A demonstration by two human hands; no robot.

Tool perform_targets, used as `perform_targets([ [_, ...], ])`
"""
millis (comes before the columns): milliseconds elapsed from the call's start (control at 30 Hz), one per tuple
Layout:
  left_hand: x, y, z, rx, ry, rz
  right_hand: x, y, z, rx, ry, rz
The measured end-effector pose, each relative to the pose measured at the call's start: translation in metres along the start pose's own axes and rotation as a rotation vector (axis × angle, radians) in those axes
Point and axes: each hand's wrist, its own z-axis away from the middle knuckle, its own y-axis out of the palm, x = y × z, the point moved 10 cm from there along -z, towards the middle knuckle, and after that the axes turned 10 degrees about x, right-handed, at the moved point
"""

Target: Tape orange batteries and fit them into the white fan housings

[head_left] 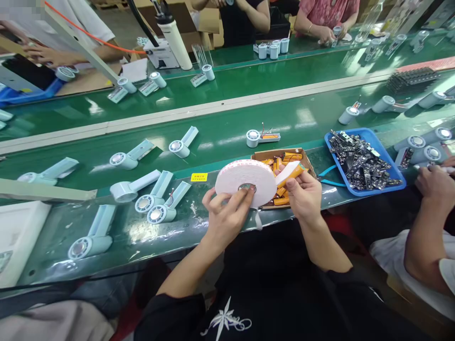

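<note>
My left hand (229, 210) grips a large roll of white double-sided tape (236, 177), with fingers at its core hole. A strip of the tape runs from the roll's right side onto an orange battery (301, 169). That battery is pinched between the thumb and fingers of my right hand (304, 192). Beneath both hands, a cardboard box (310, 163) holds several more orange batteries (280, 201) with wires. On the bench to the left lie light blue handheld fan bodies (161, 213), their handles opened up.
A blue tray (377, 189) of small circuit boards stands to the right, with blue-handled pliers (332, 177) beside it. More fan bodies (179, 148) lie along the green belt (213, 128). A co-worker's hand (435, 182) is at the right edge; other people work across the line.
</note>
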Motion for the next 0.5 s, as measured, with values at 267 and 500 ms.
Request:
perform_targets([
  [267, 0.065, 0.042, 0.063, 0.301, -0.165, 0.068, 0.033, -0.097, -0.008, -0.146, -0.179, 0.084],
  [500, 0.118, 0.012, 0.062, 0.216, -0.292, 0.167, -0.011, -0.035, 0.018, 0.112, -0.105, 0.089],
])
